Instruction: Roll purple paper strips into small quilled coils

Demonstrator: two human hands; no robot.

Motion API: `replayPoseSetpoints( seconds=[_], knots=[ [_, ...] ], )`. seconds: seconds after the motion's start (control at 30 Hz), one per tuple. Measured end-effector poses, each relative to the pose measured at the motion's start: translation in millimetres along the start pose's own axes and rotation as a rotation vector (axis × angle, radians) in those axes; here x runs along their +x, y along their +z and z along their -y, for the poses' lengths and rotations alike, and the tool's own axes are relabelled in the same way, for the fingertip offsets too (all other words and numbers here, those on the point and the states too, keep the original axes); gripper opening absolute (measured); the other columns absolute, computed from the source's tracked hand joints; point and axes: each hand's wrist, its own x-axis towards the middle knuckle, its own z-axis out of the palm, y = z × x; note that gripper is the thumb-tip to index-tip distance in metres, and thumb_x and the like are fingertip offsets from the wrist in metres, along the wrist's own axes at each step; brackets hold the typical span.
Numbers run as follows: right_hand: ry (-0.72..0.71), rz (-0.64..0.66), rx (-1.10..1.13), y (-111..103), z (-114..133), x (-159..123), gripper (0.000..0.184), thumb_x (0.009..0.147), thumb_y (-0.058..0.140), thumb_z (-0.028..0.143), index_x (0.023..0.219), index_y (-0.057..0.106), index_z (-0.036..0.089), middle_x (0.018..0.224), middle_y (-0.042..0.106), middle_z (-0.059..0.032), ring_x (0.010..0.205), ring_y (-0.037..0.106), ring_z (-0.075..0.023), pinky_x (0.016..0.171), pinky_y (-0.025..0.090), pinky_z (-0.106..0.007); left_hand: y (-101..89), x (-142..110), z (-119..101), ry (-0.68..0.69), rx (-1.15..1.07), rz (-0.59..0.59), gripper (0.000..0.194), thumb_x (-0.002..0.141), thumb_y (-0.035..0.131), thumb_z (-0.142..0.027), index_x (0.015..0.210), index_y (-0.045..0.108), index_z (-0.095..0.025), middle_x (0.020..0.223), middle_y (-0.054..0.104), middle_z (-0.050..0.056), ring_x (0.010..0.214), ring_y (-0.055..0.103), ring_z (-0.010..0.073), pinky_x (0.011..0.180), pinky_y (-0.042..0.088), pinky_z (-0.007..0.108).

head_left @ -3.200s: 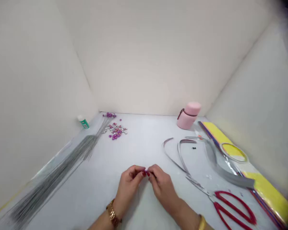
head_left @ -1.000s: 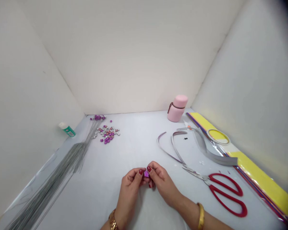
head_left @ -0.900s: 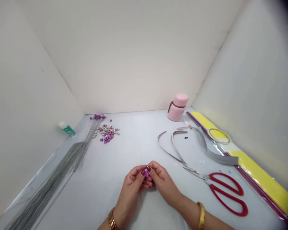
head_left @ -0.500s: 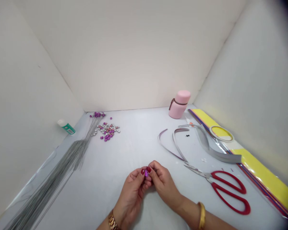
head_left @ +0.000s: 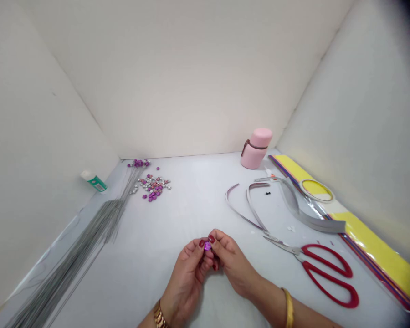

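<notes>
Small shiny purple star-shaped piece (head_left: 207, 246): held between both hands, above the middle of the table (head_left: 191, 200), well apart from the far edge. By the left edge, a green cylindrical tube with a white cap (head_left: 94, 181) is seen tilted. A bundle of thin grey wire stems (head_left: 71, 255) lies along that edge, its purple and silver heads (head_left: 140, 163) at the far left corner. Just beside the heads lies a pile of small purple, silver and pinkish stars (head_left: 155, 186). Left hand (head_left: 191, 266), wearing a gold-coloured link band (head_left: 160, 315): grip narrow, thumb and fingers on the purple piece. Right hand (head_left: 230, 259), wearing a smooth gold-coloured bangle (head_left: 289, 307): grip likewise narrow, on the same piece. Right of the hands lie two thin curved grey strips (head_left: 252, 210). A pink bottle with a dark strap (head_left: 254, 156) stands near the far edge. Red-handled metal scissors (head_left: 296, 251) lie with blades toward the strips. Beyond them lies a wide grey ribbon (head_left: 314, 222). A white ring (head_left: 323, 201) rests on a flat yellow-topped plastic-wrapped pack (head_left: 379, 246) along the right edge.
</notes>
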Motion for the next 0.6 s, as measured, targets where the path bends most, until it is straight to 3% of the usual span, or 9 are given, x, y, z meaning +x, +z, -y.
replayPoseSetpoints(
  seconds=[0.3,0.5,0.6],
  knots=[
    [-0.067,0.025,-0.039,-4.2,-5.0,-2.7,0.028,0.081,0.05,0.043,0.069,0.041,0.019,0.054,0.045,0.0064,0.047,0.04,-0.0077,0.046,0.029,-0.02,2.1,-0.6,-2.3,0.096,0.158,0.015,0.019,0.082,0.053,-0.021,0.066,0.058,-0.012,0.055,0.057,0.001,0.053,0.052,0.0102,0.056,0.041,0.022],
    [-0.083,-0.01,-0.08,-4.0,-5.0,-2.2,0.026,0.084,0.045,0.042,0.07,0.04,0.02,0.055,0.041,0.007,0.047,0.039,-0.0075,0.046,0.03,-0.02,3.8,-1.5,-1.2,0.105,0.178,-0.008,0.013,0.081,0.054,-0.02,0.084,0.063,-0.011,0.066,0.063,0.004,0.06,0.056,0.0113,0.062,0.043,0.023],
    [-0.131,-0.032,-0.202,-5.9,-4.5,-3.6,0.025,0.085,0.043,0.039,0.069,0.04,0.02,0.055,0.043,0.0058,0.048,0.041,-0.0088,0.047,0.032,-0.021,1.9,-0.6,-0.7,0.108,0.23,-0.037,0.012,0.078,0.058,-0.019,0.081,0.065,-0.01,0.062,0.063,0.003,0.057,0.055,0.0095,0.059,0.043,0.02]
  ],
)
